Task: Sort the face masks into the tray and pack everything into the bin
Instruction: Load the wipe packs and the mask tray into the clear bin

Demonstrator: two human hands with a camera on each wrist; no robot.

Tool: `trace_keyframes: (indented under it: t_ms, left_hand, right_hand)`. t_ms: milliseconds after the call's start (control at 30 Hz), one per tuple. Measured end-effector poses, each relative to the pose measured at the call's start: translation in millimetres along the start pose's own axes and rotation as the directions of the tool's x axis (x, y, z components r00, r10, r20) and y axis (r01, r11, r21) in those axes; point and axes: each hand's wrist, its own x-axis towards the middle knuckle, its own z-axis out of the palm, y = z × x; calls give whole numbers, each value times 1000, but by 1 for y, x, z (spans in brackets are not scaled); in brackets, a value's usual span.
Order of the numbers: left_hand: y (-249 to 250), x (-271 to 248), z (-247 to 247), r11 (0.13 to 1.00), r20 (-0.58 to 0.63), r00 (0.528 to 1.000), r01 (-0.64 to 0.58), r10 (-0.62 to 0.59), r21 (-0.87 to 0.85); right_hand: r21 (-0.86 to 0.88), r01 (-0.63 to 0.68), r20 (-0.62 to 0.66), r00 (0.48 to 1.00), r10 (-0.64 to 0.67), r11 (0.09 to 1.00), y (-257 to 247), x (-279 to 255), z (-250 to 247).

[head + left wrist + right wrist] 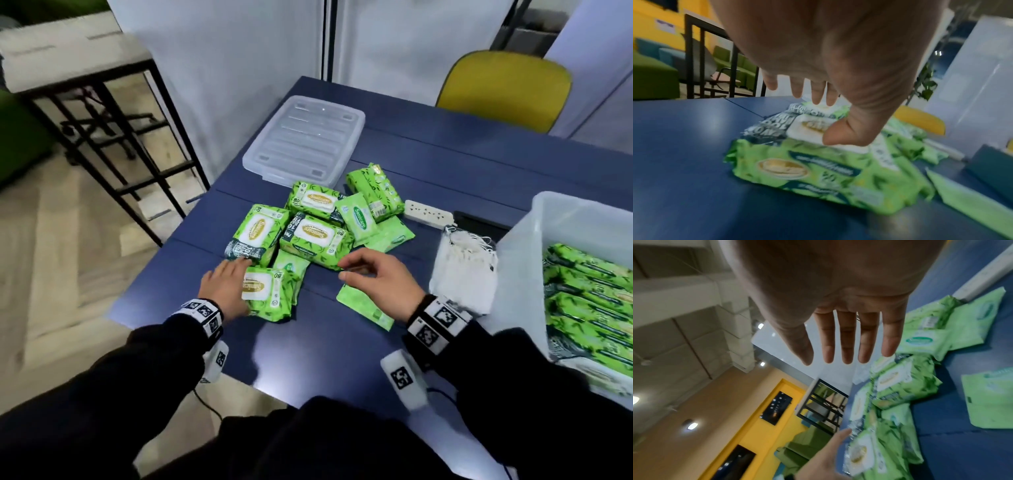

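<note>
Green wipe packs (317, 219) lie heaped at the centre of the head view on the blue table (445, 161). Left hand (227, 287) reaches onto the nearest pack (270, 298), fingers spread and thumb pressing its white lid, gripping nothing. Right hand (376, 277) hovers with fingers straight and apart, empty. White face masks (462, 263) sit at centre right, beside the clear bin (534, 219) holding more green packs. A clear lid (305, 140) lies at upper centre.

Blk sleeves (147, 356), b/w marker wristbands (438, 323)
</note>
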Motion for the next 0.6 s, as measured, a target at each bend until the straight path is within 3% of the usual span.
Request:
trace_keyframes:
  t_ms: [67, 267, 400, 500, 600]
  left_hand:
    - [-10, 10, 7, 995, 62, 997, -53, 48, 89]
    - [-13, 18, 18, 962, 28, 990, -138, 135, 235]
    - [-12, 14, 23, 985, 150, 978, -154, 142, 76]
    - [-11, 7, 29, 989, 264, 955, -115, 136, -96]
    - [-12, 3, 32, 987, 278, 948, -130, 153, -98]
  right_hand:
    - [-128, -61, -8, 998, 61, 990, 16, 24, 26]
    - [-554, -125, -6, 989, 146, 823, 47, 98, 54]
    - [-717, -101, 9, 988, 154, 690, 57, 147, 55]
    - [-749, -95, 21, 986, 167, 655, 58, 181, 57]
    - [-760, -94, 44, 980, 195, 643, 63, 209, 60]
